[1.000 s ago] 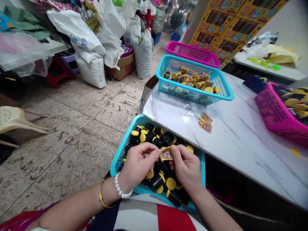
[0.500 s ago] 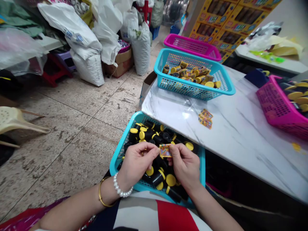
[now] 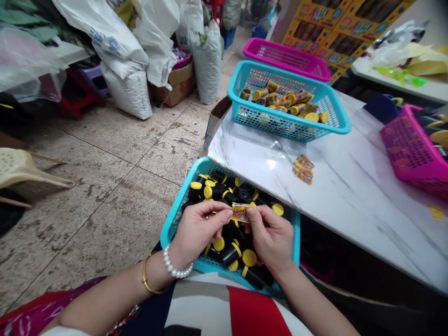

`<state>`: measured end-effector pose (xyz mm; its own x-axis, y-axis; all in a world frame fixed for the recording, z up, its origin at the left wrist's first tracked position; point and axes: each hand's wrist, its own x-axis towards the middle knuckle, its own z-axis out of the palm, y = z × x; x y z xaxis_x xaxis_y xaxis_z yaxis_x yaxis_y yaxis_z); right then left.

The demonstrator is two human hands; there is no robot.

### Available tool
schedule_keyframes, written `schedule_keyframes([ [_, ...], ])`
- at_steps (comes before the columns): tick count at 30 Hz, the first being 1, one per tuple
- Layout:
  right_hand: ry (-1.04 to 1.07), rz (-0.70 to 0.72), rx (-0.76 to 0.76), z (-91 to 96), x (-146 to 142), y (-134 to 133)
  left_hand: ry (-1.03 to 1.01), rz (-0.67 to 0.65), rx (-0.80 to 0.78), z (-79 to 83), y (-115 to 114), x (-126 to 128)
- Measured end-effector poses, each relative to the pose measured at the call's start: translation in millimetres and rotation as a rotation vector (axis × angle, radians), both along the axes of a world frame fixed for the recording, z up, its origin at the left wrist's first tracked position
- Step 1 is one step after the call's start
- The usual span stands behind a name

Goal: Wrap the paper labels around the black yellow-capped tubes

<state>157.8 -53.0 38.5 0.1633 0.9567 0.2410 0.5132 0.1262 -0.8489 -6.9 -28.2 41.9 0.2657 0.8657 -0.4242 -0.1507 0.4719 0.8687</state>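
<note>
My basket [image 3: 296, 242] of canisters [image 3: 232, 254] stood just beside the near edge of the table [image 3: 343, 200]. Over it, short of that edge, I had a label [image 3: 241, 212] between my left hand [image 3: 202, 228] and right hand [image 3: 272, 235]. Loose labels [image 3: 304, 170] lay on the table, a second basket [image 3: 273, 126] farther back on it, a third basket [image 3: 409, 144] at its right. Stacked boxes [image 3: 325, 39] were behind the table; sacks [image 3: 128, 88] stood to its left.
</note>
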Motion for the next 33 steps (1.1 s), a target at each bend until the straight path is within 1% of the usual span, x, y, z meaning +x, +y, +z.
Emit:
schedule_keyframes([
  [4,-0.015,0.064,-0.023,-4.3,-2,-1,0.012,-0.009,0.087,-2.1,0,1],
  [7,-0.065,0.126,-0.001,-7.5,-4,0,0.046,0.037,0.187,-1.9,1,0],
  [9,-0.104,0.147,0.037,-8.2,-6,2,0.066,0.077,0.222,-0.1,1,-2],
  [10,-0.12,0.149,0.057,-7.7,-6,3,0.073,0.082,0.217,0.9,1,-3],
  [13,-0.157,0.186,0.075,-2.7,-3,4,0.08,0.036,0.134,2.6,0,-5],
  [14,-0.169,0.235,0.051,0.1,1,3,0.071,0.026,0.101,2.2,0,-6],
  [15,-0.183,0.314,0.01,3.0,4,2,0.055,0.028,0.068,1.3,0,-7],
  [17,-0.24,0.551,-0.097,7.9,13,-4,0.007,0.059,0.009,-1.5,2,-10],
  [19,-0.349,0.772,-0.181,9.8,21,-10,-0.043,0.072,-0.05,-4.3,5,-13],
  [20,-0.41,0.833,-0.202,9.6,23,-14,-0.064,0.063,-0.075,-5.4,7,-14],
  [21,-0.46,0.858,-0.211,8.7,24,-16,-0.083,0.048,-0.096,-6.1,9,-15],
  [23,-0.484,0.835,-0.207,6.6,25,-20,-0.113,0.017,-0.127,-6.1,12,-16],
  [25,-0.377,0.795,-0.203,6.2,25,-20,-0.142,-0.002,-0.148,-4.8,15,-15],
  [27,-0.187,0.717,-0.196,8.3,28,-18,-0.167,0.0,-0.162,-3.0,17,-13],
  [30,0.118,0.528,-0.183,13.1,36,-11,-0.186,0.002,-0.17,-1.4,18,-10],
  [31,0.208,0.481,-0.202,14.4,38,-8,-0.187,-0.009,-0.174,-1.3,18,-8],
  [33,0.369,0.445,-0.29,16.4,41,-1,-0.197,-0.051,-0.188,-1.7,19,-5],
])
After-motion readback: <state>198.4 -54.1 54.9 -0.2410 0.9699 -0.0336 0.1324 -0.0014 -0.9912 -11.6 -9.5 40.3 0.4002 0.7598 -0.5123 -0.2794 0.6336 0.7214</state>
